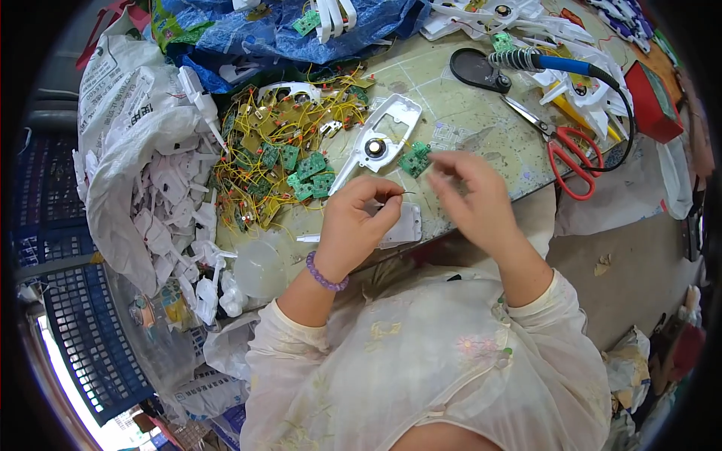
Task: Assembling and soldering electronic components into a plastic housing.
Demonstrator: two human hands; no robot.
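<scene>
My left hand (359,225), with a purple bead bracelet at its wrist, is closed in a pinch. A thin dark wire end (408,193) sticks out past its fingertips. My right hand (475,197) hovers just to the right, slightly blurred, its thumb and fingers apart and nothing seen between them. Beyond the hands lies a white plastic housing half (396,120) with a long handle and a round black-and-silver speaker (374,147). Beside it, near my right fingertips, is a green circuit board (414,159). Partly behind my left hand, a white plastic cover (406,224) rests by the table edge.
Left of the housing spreads a heap of circuit boards with yellow wires (289,143). A white sack of plastic parts (162,180) stands at far left. To the right are red-handled scissors (575,161), a blue-handled soldering iron (560,64) in a coil holder, and a red box (653,101).
</scene>
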